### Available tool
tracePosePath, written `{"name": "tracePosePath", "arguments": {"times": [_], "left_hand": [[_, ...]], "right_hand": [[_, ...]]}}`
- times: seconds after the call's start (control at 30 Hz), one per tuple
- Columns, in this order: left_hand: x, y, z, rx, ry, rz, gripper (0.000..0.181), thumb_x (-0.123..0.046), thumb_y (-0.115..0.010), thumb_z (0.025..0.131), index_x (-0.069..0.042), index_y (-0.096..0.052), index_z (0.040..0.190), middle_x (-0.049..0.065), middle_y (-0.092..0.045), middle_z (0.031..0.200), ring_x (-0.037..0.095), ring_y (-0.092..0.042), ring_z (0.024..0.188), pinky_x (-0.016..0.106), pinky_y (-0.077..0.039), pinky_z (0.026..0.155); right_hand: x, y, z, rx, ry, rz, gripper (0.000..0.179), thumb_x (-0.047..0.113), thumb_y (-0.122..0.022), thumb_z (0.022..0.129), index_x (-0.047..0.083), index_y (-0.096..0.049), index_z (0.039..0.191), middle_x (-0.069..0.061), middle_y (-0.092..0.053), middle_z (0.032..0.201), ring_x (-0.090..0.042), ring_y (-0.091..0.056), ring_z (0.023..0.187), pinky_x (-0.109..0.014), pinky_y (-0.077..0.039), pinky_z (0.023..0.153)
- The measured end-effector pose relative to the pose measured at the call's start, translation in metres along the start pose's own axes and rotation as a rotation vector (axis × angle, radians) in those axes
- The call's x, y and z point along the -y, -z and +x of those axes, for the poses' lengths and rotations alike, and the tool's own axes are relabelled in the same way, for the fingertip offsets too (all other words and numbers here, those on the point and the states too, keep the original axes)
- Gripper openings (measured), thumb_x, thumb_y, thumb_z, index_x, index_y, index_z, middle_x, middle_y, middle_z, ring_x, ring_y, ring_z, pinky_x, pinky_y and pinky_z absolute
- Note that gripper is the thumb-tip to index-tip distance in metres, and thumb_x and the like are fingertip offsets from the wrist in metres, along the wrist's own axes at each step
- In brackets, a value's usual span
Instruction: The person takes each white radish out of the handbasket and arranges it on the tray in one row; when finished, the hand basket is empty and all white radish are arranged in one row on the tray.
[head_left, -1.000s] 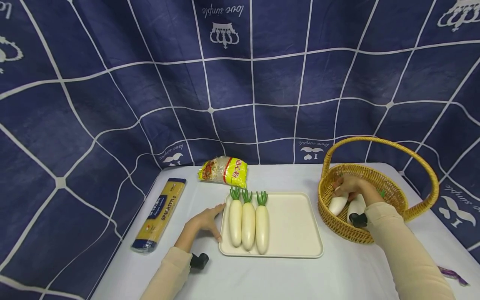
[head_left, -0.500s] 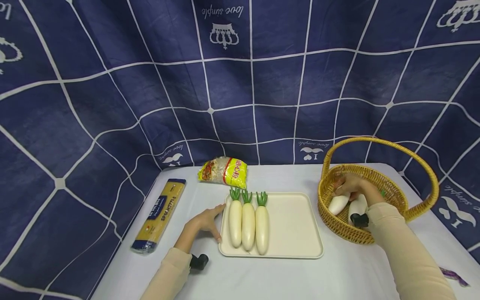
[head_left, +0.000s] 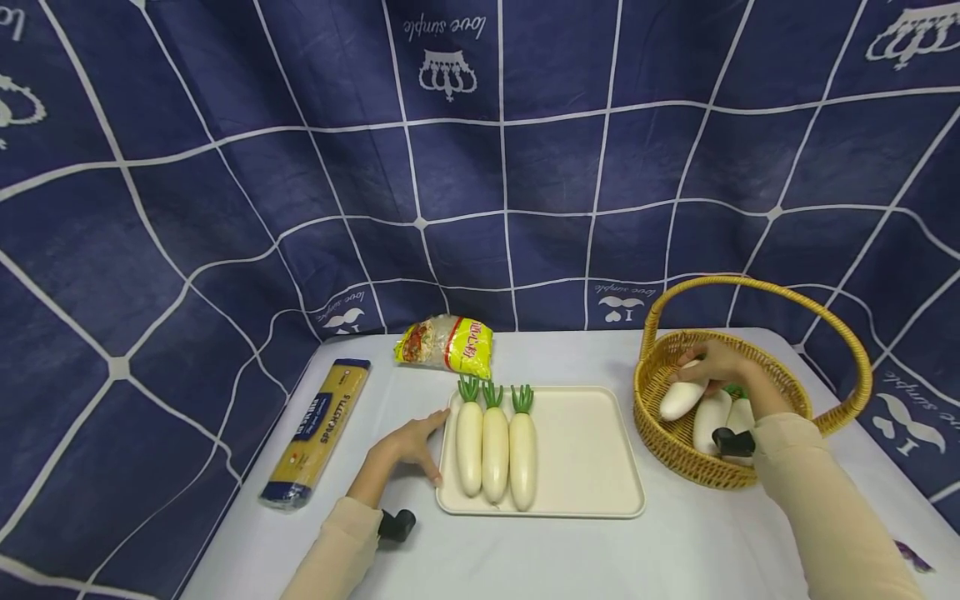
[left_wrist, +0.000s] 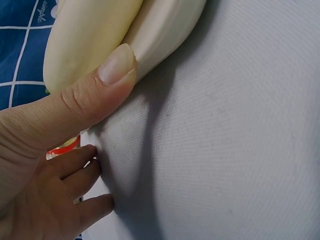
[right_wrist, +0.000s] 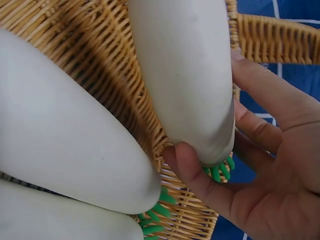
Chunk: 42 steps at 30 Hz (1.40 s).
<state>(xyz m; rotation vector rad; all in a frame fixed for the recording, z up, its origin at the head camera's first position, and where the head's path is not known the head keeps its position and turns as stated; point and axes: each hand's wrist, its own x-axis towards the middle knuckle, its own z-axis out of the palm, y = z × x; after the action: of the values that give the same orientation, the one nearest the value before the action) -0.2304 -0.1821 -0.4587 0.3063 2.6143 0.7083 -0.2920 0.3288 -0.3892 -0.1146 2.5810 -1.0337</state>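
Note:
In the wicker basket [head_left: 690,467] at the right, my right hand [head_left: 716,364] grips a white radish [head_left: 681,402] near its green-topped end. The right wrist view shows the thumb on one side of this radish [right_wrist: 185,75] and the fingers on the other. Two more white radishes lie beside it in the basket, the nearer one [right_wrist: 65,125] pointing its green stub the same way. My left hand [head_left: 408,442] rests with spread fingers at the left edge of a cream tray [head_left: 585,450]. Its thumb [left_wrist: 95,85] touches the tray rim. Three white radishes [head_left: 495,454] lie side by side on the tray.
A spaghetti pack [head_left: 318,433] lies at the left of the white table. Behind the tray is a yellow printed bag [head_left: 446,344]. The basket's tall handle [head_left: 757,283] arches over it. A purple item [head_left: 913,557] lies at the right edge; a blue curtain [head_left: 525,167] hangs behind.
My right hand has raised the radish slightly and drawn it to the right within the basket, uncovering more of the other radishes. The left hand stays at the tray edge.

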Motion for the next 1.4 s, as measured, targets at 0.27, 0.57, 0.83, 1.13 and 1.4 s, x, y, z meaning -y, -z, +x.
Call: {"name": "tracePosePath", "arguments": {"times": [0.27,0.57,0.83,1.13,1.4], "left_hand": [[0.0,-0.001,-0.001,-0.003,-0.004,-0.007,0.119,-0.016,-0.093,0.044,-0.005,-0.032,0.146,0.02,-0.031,0.15,0.036,-0.028,0.138,0.049,-0.025,0.113],[0.0,-0.002,-0.002,-0.011,-0.017,-0.01,0.12,-0.015,-0.093,0.043,-0.004,-0.032,0.146,0.021,-0.031,0.149,0.037,-0.028,0.138,0.05,-0.025,0.113],[0.001,-0.001,-0.001,-0.006,-0.021,-0.009,0.121,-0.016,-0.093,0.043,-0.004,-0.031,0.147,0.02,-0.03,0.15,0.037,-0.028,0.138,0.049,-0.024,0.113],[0.001,-0.001,0.0,-0.01,-0.021,-0.015,0.121,-0.016,-0.093,0.043,-0.004,-0.032,0.146,0.02,-0.031,0.149,0.037,-0.028,0.138,0.05,-0.024,0.113],[0.0,-0.001,-0.001,-0.009,-0.024,-0.01,0.12,-0.015,-0.093,0.043,-0.004,-0.032,0.146,0.02,-0.031,0.149,0.037,-0.029,0.137,0.049,-0.025,0.113]], "right_hand": [[0.007,0.005,-0.012,0.007,0.019,0.052,0.067,0.03,-0.071,0.082,-0.014,-0.045,0.125,-0.026,-0.055,0.109,-0.018,-0.061,0.073,-0.038,-0.057,0.067],[0.015,0.005,-0.02,0.0,0.067,0.018,0.065,0.031,-0.071,0.082,-0.011,-0.048,0.126,-0.026,-0.054,0.115,-0.019,-0.061,0.082,-0.037,-0.057,0.07],[0.025,0.0,-0.029,-0.011,0.141,0.027,0.06,0.027,-0.073,0.082,-0.01,-0.05,0.123,-0.023,-0.055,0.113,-0.018,-0.059,0.08,-0.037,-0.057,0.069],[0.029,-0.008,-0.037,-0.03,0.226,0.02,0.052,0.022,-0.074,0.08,-0.01,-0.056,0.117,-0.019,-0.059,0.106,-0.018,-0.059,0.077,-0.037,-0.057,0.064],[0.037,-0.016,-0.045,-0.034,0.304,0.032,0.048,0.02,-0.074,0.079,-0.009,-0.057,0.113,-0.022,-0.058,0.112,-0.018,-0.057,0.081,-0.037,-0.056,0.061]]}}
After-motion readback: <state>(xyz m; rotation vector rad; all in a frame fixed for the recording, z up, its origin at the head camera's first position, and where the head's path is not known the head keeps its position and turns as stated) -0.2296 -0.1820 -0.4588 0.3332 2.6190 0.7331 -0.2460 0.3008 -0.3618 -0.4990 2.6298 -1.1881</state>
